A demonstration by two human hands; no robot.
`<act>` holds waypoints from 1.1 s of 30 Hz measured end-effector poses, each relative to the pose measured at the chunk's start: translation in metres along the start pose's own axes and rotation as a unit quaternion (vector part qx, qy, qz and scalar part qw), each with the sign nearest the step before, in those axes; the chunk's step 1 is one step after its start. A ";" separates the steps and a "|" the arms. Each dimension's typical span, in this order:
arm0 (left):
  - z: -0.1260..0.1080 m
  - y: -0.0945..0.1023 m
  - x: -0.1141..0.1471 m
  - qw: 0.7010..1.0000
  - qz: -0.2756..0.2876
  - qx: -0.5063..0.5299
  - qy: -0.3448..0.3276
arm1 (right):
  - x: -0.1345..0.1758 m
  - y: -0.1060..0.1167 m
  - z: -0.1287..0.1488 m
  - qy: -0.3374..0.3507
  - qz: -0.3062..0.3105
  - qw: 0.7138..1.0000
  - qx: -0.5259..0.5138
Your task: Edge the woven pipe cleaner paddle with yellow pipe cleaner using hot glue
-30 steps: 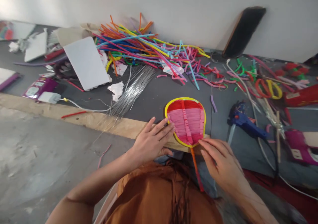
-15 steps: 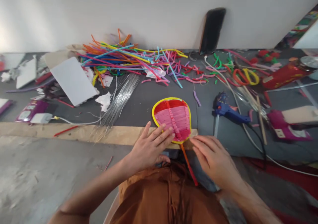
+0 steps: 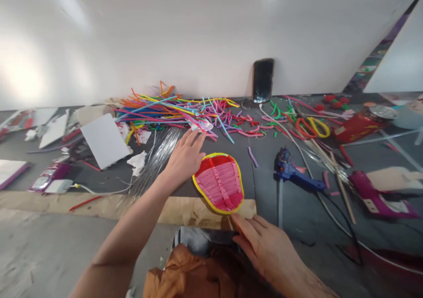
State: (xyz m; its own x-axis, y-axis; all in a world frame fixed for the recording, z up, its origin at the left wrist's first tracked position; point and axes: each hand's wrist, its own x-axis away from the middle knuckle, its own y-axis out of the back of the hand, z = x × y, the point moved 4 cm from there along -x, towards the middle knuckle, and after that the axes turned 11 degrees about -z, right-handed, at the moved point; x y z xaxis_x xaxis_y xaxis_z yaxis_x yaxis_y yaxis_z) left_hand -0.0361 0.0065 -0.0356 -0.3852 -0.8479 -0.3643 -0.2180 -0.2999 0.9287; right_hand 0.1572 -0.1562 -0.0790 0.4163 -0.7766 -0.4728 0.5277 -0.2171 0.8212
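**Head view: left hand (image 3: 187, 155) out by the craft pile, right hand (image 3: 264, 243) at the foot of the rounded pink-and-red panel with a yellow fuzzy rim (image 3: 218, 182)**

Your hands are apart. The left is spread flat, palm down, fingertips near the heap of multicoloured fuzzy chenille stems (image 3: 148, 109), with no visible grip on anything. Your right fingertips are at the panel's lower edge; you cannot be sure from here whether they pinch anything, since the hand covers what lies beneath.

The panel lies flat at the table's near side, its lower end over the pale brown wooden edge strip (image 3: 176, 211). To handle it well, you would probably want light pressure from the right hand, so that the pink rows and rim don't shift or bend. Keep your left wrist clear of the loose bundle of thin silver wires (image 3: 163, 150), which could snag.

The dark grey tabletop (image 3: 264, 183) is cluttered: a blue glue gun (image 3: 291, 171) lies to your right, and a dark upright phone (image 3: 263, 80) leans against the plain white wall (image 3: 158, 38). Below the strip, bare grey floor (image 3: 59, 245) shows at your left.
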 end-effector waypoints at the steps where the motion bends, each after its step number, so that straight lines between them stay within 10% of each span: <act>1: 0.006 -0.001 -0.012 1.000 -0.005 -0.008 0.004 | -0.005 0.004 -0.006 -0.007 -0.005 1.000 0.003; 12: 0.050 -0.064 -0.147 0.999 0.022 -0.040 -0.007 | -0.021 0.030 -0.060 -0.054 -0.161 0.986 0.001; 26: -0.009 -0.120 -0.226 0.998 0.030 -0.010 -0.051 | -0.018 0.023 -0.073 -0.068 -0.185 0.980 -0.026; 33: -0.015 -0.090 -0.232 0.995 -0.027 0.074 -0.056 | -0.004 0.021 -0.073 -0.110 -0.125 0.979 0.115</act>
State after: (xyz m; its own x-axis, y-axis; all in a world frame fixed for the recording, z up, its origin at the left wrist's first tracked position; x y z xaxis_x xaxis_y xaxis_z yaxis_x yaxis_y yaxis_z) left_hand 0.0869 0.2237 -0.0338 -0.4655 -0.7758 -0.4259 -0.3675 -0.2684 0.8905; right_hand 0.2206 -0.1147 -0.0828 0.1128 -0.7854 -0.6086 0.4007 -0.5246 0.7512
